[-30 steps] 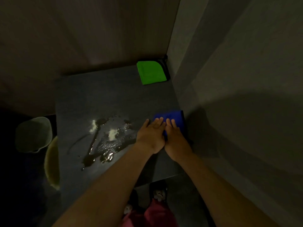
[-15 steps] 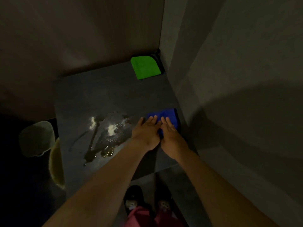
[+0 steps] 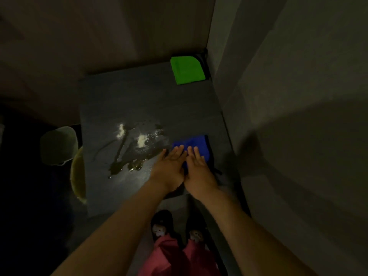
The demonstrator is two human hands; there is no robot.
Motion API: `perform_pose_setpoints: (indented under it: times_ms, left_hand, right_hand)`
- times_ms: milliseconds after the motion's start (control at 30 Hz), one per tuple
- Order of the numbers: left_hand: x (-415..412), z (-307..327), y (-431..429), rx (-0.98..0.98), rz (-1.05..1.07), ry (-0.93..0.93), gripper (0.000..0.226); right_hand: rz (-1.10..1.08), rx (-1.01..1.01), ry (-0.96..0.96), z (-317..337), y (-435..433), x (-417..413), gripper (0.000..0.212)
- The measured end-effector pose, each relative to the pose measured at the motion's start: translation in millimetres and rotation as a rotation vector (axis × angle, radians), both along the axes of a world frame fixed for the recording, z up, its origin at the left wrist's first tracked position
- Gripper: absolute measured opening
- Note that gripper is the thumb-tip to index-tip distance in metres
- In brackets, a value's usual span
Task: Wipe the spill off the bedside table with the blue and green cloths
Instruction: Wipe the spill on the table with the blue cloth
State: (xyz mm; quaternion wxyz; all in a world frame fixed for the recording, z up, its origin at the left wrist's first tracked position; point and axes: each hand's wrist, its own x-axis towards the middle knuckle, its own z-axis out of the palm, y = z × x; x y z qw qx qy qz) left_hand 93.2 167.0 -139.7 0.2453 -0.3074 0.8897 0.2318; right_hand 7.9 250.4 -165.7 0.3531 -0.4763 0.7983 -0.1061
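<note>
Blue folded microfibre cloth lies flat near the 4 o'clock edge of the dark grey bedside table in the head view. Both hands rest on it side by side: the left hand and the right hand lie palm down with fingers straight and flat, gripping nothing. Their tips reach about halfway up the cloth, whose far half shows beyond them at 12 o'clock. A wet, glistening spill with white patches spreads just beside the cloth at 9 o'clock. A bright green folded cloth sits well apart in the table's 1 o'clock corner.
</note>
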Motion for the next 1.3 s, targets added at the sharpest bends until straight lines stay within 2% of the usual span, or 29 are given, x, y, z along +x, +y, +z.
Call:
perform_pose_setpoints:
  times_ms: [100, 267, 600, 767, 933, 1067, 1300]
  left_hand:
    - [21, 4, -1, -0.021, 0.02, -0.041, 0.058]
    - [0, 6, 3, -0.006, -0.016, -0.066, 0.058]
    - [-63, -3, 53, 0.017, -0.074, 0.044, 0.058]
    - [-32, -5, 48, 0.032, -0.096, 0.056, 0.058]
    - [29, 1, 32, 0.035, -0.091, -0.021, 0.062]
    - [38, 5, 29, 0.008, -0.094, -0.054, 0.061]
    - [-16, -2, 62, 0.031, -0.103, 0.014, 0.061]
  right_hand:
    - [0.061, -0.001, -0.016, 2, -3, 16, 0.071]
    - [0.037, -0.024, -0.016, 5, 8, -5, 0.073]
    - [-0.127, 0.044, 0.046, 4, 63, -56, 0.075]
    - [-0.179, -0.01, 0.011, 3, 63, -18, 0.072]
    - [-0.051, 0.026, 0.019, 1, 46, 37, 0.074]
    - [-0.006, 0.038, 0.024, -1, 42, 44, 0.076]
    - [-0.187, 0.017, 0.001, -6, 79, -6, 0.075]
